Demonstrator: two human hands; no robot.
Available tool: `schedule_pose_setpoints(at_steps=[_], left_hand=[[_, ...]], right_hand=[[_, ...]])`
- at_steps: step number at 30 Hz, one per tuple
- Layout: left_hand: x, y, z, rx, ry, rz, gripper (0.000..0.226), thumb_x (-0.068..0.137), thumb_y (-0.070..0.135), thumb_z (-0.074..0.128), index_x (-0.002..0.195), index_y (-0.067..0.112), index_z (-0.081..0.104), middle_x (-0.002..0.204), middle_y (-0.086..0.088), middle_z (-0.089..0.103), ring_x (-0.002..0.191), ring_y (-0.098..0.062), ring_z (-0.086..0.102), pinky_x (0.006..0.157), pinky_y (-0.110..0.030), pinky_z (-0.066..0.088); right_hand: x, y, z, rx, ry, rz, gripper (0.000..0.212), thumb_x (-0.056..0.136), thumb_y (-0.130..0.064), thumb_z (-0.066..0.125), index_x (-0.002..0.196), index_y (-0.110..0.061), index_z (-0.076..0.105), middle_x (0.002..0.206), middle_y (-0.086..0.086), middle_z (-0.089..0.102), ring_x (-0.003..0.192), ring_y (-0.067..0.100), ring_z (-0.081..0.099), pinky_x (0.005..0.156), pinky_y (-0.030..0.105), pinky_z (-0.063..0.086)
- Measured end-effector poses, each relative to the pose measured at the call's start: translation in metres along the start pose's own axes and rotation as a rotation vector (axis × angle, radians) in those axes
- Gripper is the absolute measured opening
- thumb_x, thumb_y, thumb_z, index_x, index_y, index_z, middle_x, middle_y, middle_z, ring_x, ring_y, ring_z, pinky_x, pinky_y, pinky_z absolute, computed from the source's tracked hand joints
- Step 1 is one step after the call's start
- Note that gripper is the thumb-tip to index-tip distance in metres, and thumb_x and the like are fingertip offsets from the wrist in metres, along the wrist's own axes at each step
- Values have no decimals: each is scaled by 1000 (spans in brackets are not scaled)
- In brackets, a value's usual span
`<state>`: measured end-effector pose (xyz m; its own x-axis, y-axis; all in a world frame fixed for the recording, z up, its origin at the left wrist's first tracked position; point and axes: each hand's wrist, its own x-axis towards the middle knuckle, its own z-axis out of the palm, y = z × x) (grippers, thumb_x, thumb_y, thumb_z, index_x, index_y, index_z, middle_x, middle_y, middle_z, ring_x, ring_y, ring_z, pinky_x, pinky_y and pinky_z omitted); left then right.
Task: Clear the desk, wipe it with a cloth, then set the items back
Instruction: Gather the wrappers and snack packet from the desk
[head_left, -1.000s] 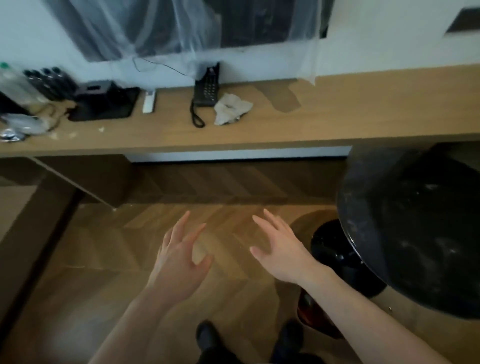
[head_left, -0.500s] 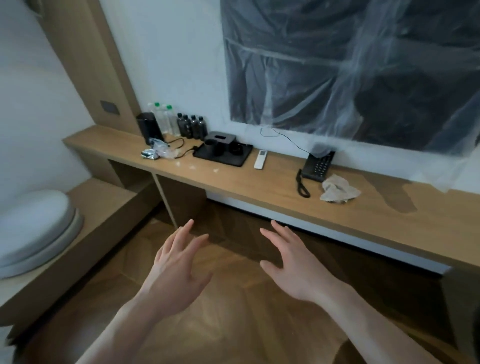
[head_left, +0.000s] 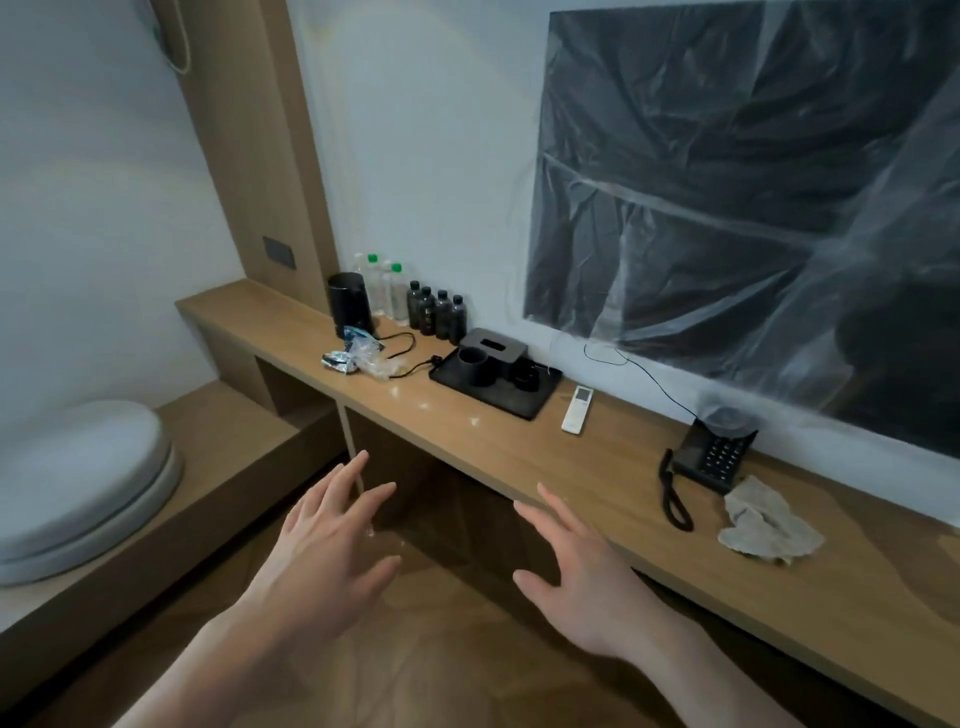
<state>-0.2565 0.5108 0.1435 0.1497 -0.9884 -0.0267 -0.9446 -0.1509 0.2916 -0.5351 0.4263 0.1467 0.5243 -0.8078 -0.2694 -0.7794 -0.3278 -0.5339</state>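
A long wooden desk (head_left: 613, 467) runs along the wall. On it lie a crumpled grey cloth (head_left: 769, 525), a black phone (head_left: 714, 457), a white remote (head_left: 576, 409), a black tray (head_left: 496, 376) holding a cup and a tissue box, several dark bottles (head_left: 436, 314), clear water bottles (head_left: 387, 286), a black kettle (head_left: 349, 306) and plastic wrappers (head_left: 358, 356). My left hand (head_left: 327, 556) and my right hand (head_left: 576, 577) hover open in front of the desk's near edge, below its top, holding nothing.
A screen covered in plastic film (head_left: 753, 208) hangs on the wall above the desk. A lower wooden ledge at left carries a round grey cushion (head_left: 78, 483). Black cords trail across the desk near the kettle. Wooden floor lies under my hands.
My view has swung up and left, from the floor and a black round table to the desk's left end. Both hands stay open and spread, now closer to the desk edge.
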Motion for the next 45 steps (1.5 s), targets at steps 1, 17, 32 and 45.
schedule_pose_setpoints(at_steps=[1,17,32,45], left_hand=[[10,-5,-3,11,8,-16,78,93,67,54,159,51,16,169,16,-20,158,-16,-13,129,-45,6],[65,-152,-31,3,108,-441,81,91,68,57,160,45,21,171,9,-17,158,-20,-15,129,-47,6],[244,-329,-65,6,-52,-311,70,101,68,28,163,43,8,168,8,-26,156,-20,-24,129,-47,-6],[423,-378,-39,-186,-181,-236,67,101,60,48,160,42,23,172,9,-8,159,-22,-6,129,-46,4]], right_hand=[[14,-1,-3,-2,-8,-10,70,102,-52,54,160,-53,15,169,-27,-10,160,13,-2,127,46,24],[229,-91,2,-124,-233,-222,77,100,-54,58,160,-53,11,168,-27,-16,159,11,-11,128,45,14],[395,-181,25,-117,-136,4,81,100,-58,55,163,-48,5,168,-22,-22,159,12,-13,129,46,9],[541,-158,33,133,-162,130,77,97,-54,62,160,-52,17,166,-33,-12,155,16,27,113,37,41]])
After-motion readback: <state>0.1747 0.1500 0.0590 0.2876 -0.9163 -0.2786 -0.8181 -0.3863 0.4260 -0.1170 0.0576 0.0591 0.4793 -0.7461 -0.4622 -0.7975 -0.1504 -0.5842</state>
